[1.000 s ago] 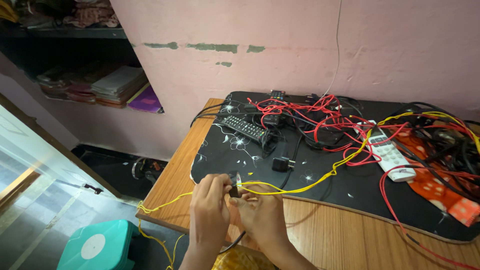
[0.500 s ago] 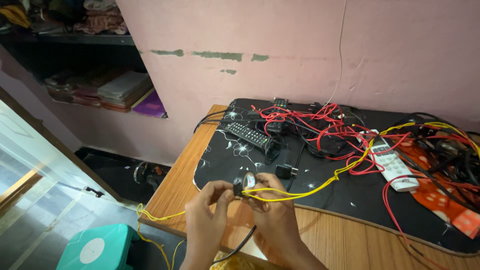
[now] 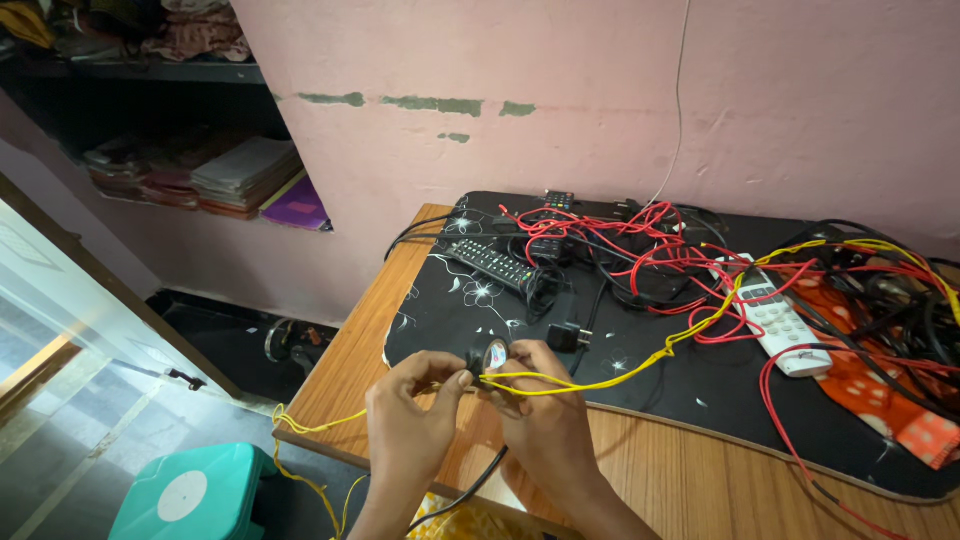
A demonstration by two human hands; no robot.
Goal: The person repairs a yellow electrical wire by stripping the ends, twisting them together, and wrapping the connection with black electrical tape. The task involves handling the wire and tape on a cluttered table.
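Note:
My left hand [image 3: 412, 415] and my right hand [image 3: 545, 415] meet over the near edge of the wooden table [image 3: 690, 480]. Between the fingertips sits a small roll of black tape [image 3: 491, 354], held against a yellow wire [image 3: 620, 368]. My left hand pinches the wire beside the roll, and my right hand grips the roll and the wire from the right. The yellow wire runs right across the black floral mat [image 3: 520, 330] and also hangs off the table's left corner. A black cable [image 3: 470, 492] drops below my hands.
On the mat lie a black remote [image 3: 492, 265], a second black remote [image 3: 556, 205], a white remote [image 3: 778, 320], a black plug [image 3: 568, 336] and tangled red and black wires [image 3: 660, 250]. An orange cloth [image 3: 890, 400] lies at the right. A teal stool [image 3: 190, 495] stands on the floor below left. Wall shelves hold folded cloth.
Both hands have risen a little with the tape roll and yellow wire and stay joined. The camera has shifted slightly, so the table sits further right in view.

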